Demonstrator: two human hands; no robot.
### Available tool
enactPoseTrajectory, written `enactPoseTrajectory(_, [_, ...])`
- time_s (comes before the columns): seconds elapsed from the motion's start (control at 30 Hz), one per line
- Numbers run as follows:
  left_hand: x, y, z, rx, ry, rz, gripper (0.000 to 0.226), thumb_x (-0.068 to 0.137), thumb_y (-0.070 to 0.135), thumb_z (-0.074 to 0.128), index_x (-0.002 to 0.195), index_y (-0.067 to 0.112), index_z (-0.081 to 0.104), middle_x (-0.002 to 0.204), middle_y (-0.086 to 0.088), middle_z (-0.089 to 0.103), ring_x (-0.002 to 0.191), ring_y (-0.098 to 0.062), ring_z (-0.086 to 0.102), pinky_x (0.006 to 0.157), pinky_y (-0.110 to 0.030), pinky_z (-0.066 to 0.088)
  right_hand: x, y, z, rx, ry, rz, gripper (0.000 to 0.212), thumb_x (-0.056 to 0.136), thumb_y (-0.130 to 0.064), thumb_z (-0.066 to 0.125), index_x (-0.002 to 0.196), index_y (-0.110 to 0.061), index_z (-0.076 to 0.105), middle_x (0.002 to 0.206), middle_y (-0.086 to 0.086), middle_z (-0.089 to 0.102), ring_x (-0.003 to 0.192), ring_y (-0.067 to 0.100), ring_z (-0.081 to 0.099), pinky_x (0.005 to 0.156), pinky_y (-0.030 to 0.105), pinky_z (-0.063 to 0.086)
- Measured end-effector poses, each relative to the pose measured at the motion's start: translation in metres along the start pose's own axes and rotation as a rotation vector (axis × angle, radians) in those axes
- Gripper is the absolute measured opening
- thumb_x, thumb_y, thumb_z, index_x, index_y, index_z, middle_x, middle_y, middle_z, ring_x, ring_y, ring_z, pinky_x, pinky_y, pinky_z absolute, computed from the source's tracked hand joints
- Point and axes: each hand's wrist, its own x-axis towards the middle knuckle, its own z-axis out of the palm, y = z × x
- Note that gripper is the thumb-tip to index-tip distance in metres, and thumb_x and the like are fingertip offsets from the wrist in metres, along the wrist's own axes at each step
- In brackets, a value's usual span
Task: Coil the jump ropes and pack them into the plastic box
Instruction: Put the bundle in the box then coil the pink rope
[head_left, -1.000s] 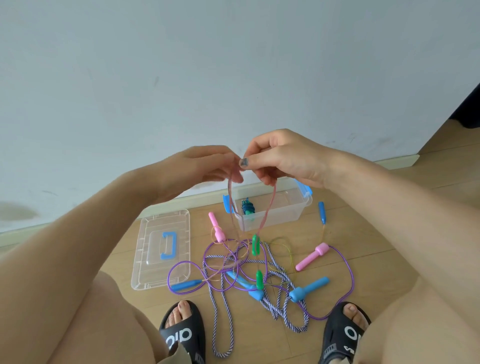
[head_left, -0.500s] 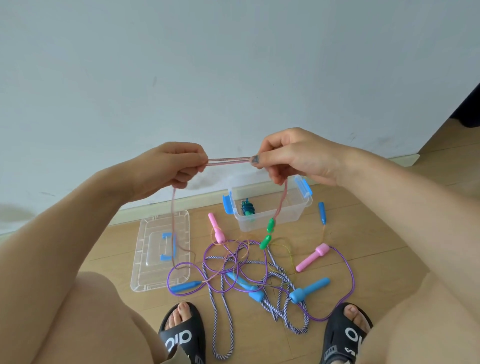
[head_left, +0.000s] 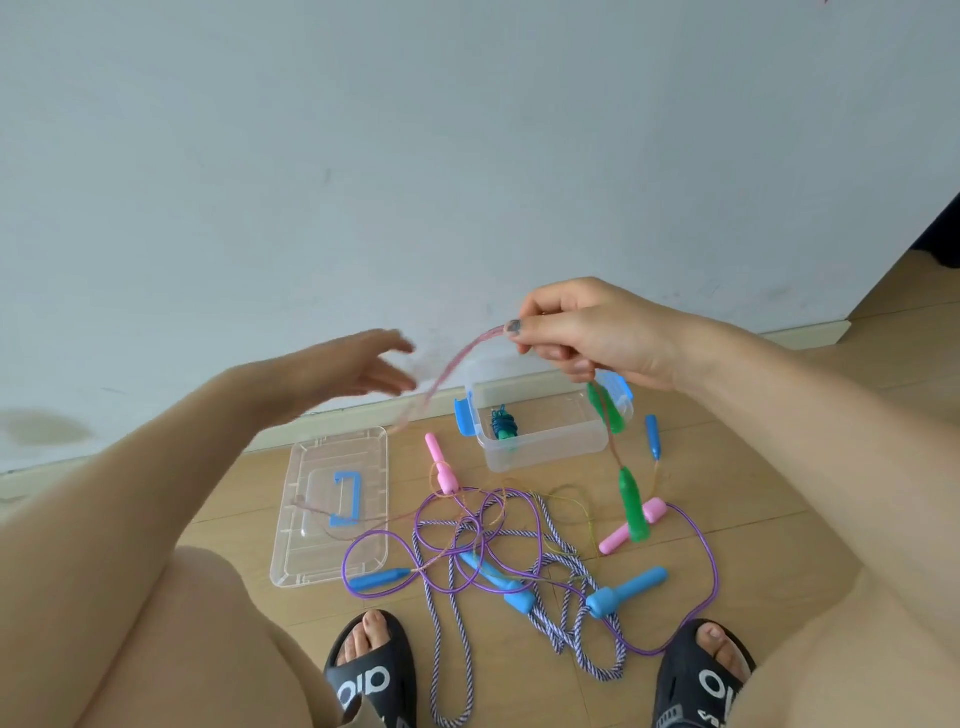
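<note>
My right hand (head_left: 587, 332) pinches a thin pink jump rope (head_left: 451, 371) above the clear plastic box (head_left: 545, 452). Two green handles (head_left: 634, 506) of that rope dangle below the hand, one in front of the box. The rope's slack falls in a blurred arc to the left and trails onto the lid (head_left: 332, 506). My left hand (head_left: 343, 371) is open, fingers spread, just left of the falling rope and apart from it. One coiled dark teal rope (head_left: 503, 423) lies inside the box. A tangle of purple and striped ropes (head_left: 519, 551) with blue and pink handles lies on the floor.
The clear lid with a blue handle lies flat left of the box. A wall and skirting board stand right behind the box. My two sandalled feet (head_left: 371, 670) and knees frame the rope pile. A small blue handle (head_left: 653, 434) lies right of the box.
My left hand has let go of the pink rope and opened, moving slightly down and right. The released slack swings down. The green handles have risen higher under my right hand.
</note>
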Motion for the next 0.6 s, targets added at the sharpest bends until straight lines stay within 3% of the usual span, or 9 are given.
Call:
enactPoseTrajectory(0.07, [-0.004, 0.023, 0.017, -0.151, -0.095, 0.176, 0.04, 0.106, 0.038, 0.03, 0.134, 0.024, 0.055, 0.121, -0.001, 0.071, 0.121, -0.011, 0.061, 0.111, -0.032, 0.036, 0.002, -0.004, 0.011, -0.008, -0.025, -0.014, 0.019, 0.097, -0.019, 0.06, 0.081, -0.009, 0.061, 0.058, -0.003, 0.044, 0.048, 0.014, 0.032, 0.049, 0.027, 0.026])
enactPoseTrajectory(0.13, [-0.008, 0.042, 0.029, -0.204, -0.119, 0.309, 0.038, 0.106, 0.032, 0.035, 0.129, 0.012, 0.058, 0.119, -0.007, 0.071, 0.121, -0.018, 0.062, 0.107, -0.031, 0.04, 0.004, -0.005, 0.016, 0.01, -0.026, -0.02, 0.021, 0.097, -0.02, 0.061, 0.077, -0.011, 0.062, 0.058, -0.002, 0.045, 0.047, 0.014, 0.034, 0.048, 0.026, 0.028])
enactPoseTrajectory(0.2, [-0.014, 0.052, 0.034, -0.206, -0.092, 0.381, 0.028, 0.105, 0.022, 0.044, 0.11, 0.002, 0.062, 0.093, -0.008, 0.07, 0.093, -0.02, 0.068, 0.093, -0.03, 0.049, 0.004, -0.006, 0.016, 0.033, -0.024, -0.017, 0.022, 0.098, -0.021, 0.06, 0.077, -0.011, 0.063, 0.057, -0.002, 0.045, 0.047, 0.014, 0.034, 0.048, 0.026, 0.029])
enactPoseTrajectory(0.27, [-0.019, 0.054, 0.034, -0.17, -0.056, 0.394, 0.021, 0.104, 0.018, 0.049, 0.092, 0.006, 0.061, 0.069, -0.004, 0.045, 0.063, -0.016, 0.048, 0.072, -0.025, 0.049, 0.003, -0.008, 0.015, 0.038, -0.039, -0.016, 0.022, 0.098, -0.023, 0.06, 0.082, -0.009, 0.063, 0.057, -0.002, 0.043, 0.047, 0.013, 0.034, 0.047, 0.024, 0.03])
enactPoseTrajectory(0.33, [-0.022, 0.052, 0.029, -0.125, -0.049, 0.383, 0.022, 0.103, 0.016, 0.049, 0.085, 0.008, 0.057, 0.064, 0.001, 0.034, 0.057, -0.014, 0.033, 0.059, -0.022, 0.041, 0.001, -0.007, 0.014, 0.032, -0.058, -0.015, 0.022, 0.098, -0.023, 0.059, 0.083, -0.007, 0.063, 0.057, -0.002, 0.041, 0.048, 0.014, 0.035, 0.048, 0.024, 0.031])
enactPoseTrajectory(0.43, [-0.024, 0.048, 0.021, -0.056, -0.032, 0.357, 0.025, 0.103, 0.017, 0.049, 0.081, 0.008, 0.056, 0.064, 0.002, 0.044, 0.058, -0.015, 0.035, 0.056, -0.022, 0.038, -0.001, -0.004, 0.011, 0.02, -0.081, -0.007, 0.022, 0.1, -0.021, 0.056, 0.087, -0.006, 0.065, 0.058, -0.001, 0.044, 0.05, 0.015, 0.038, 0.052, 0.028, 0.034])
enactPoseTrajectory(0.6, [-0.019, 0.042, 0.017, -0.023, 0.017, 0.309, 0.03, 0.105, 0.021, 0.043, 0.083, 0.003, 0.053, 0.071, -0.006, 0.058, 0.065, -0.021, 0.051, 0.068, -0.027, 0.051, 0.0, 0.0, 0.008, -0.021, -0.074, 0.012, 0.023, 0.1, -0.021, 0.057, 0.085, -0.006, 0.065, 0.057, 0.001, 0.048, 0.052, 0.018, 0.044, 0.055, 0.027, 0.042])
